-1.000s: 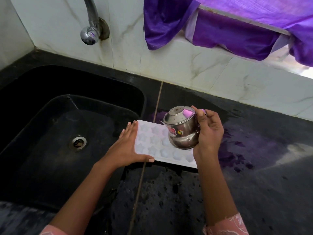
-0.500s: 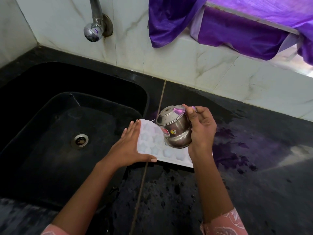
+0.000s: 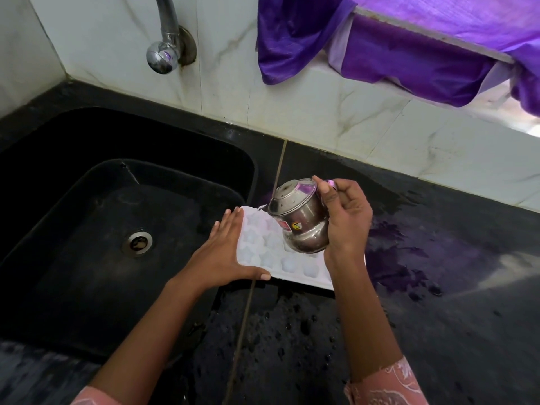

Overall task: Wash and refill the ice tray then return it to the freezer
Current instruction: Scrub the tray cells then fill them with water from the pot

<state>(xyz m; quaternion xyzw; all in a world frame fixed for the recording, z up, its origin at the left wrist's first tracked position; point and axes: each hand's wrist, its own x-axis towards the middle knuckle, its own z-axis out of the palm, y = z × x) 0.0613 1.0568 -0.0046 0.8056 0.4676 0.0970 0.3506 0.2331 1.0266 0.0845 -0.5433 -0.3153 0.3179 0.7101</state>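
Note:
A white ice tray point(image 3: 263, 252) with star-shaped cells lies flat on the wet black counter point(image 3: 438, 302), just right of the sink. My left hand point(image 3: 222, 255) rests against the tray's left end, fingers straight, thumb along its near edge. My right hand point(image 3: 344, 220) grips a small steel pot point(image 3: 301, 220) and holds it tilted over the tray, mouth toward the left. The pot hides part of the tray's right half.
A black sink point(image 3: 175, 147) with a round drain point(image 3: 140, 242) fills the left. A chrome tap point(image 3: 165, 51) juts from the marble wall above it. Purple cloth point(image 3: 394, 48) hangs over a ledge at the back right. Water drops cover the near counter.
My right hand has carried the tilted pot a little leftward over the tray. My left hand stays at the tray's left end.

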